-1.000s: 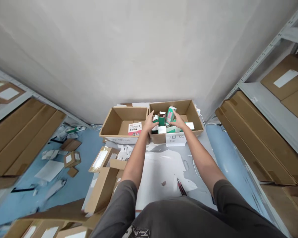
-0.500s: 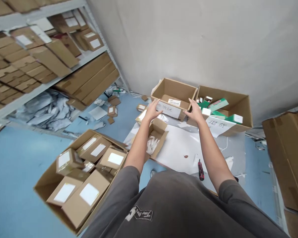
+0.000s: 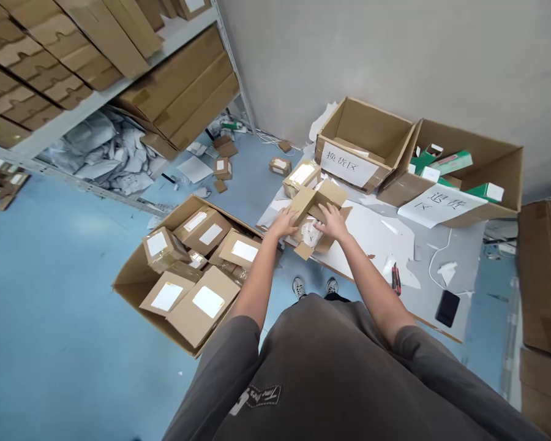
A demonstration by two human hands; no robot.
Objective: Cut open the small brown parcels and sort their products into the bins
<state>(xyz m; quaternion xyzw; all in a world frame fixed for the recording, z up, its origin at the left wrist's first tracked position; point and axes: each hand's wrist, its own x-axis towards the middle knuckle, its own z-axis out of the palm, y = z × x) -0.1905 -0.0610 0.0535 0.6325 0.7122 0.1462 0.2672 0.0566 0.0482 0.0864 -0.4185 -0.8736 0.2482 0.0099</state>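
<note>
Brown cardboard forms the open-flapped carton at the table edge; left hand and right hand, fingers parted, bracket it, apparently to steady it, though I can't tell whether they grip. Beyond stands the box marked 换货区.

You are standing in a parcel storeroom: labelled cartons are filling a big box left of your fingers, a rack is carrying stacked boxes farther left, and handwritten signs are hanging on two open boxes on the desk, beyond and right of them.
</note>
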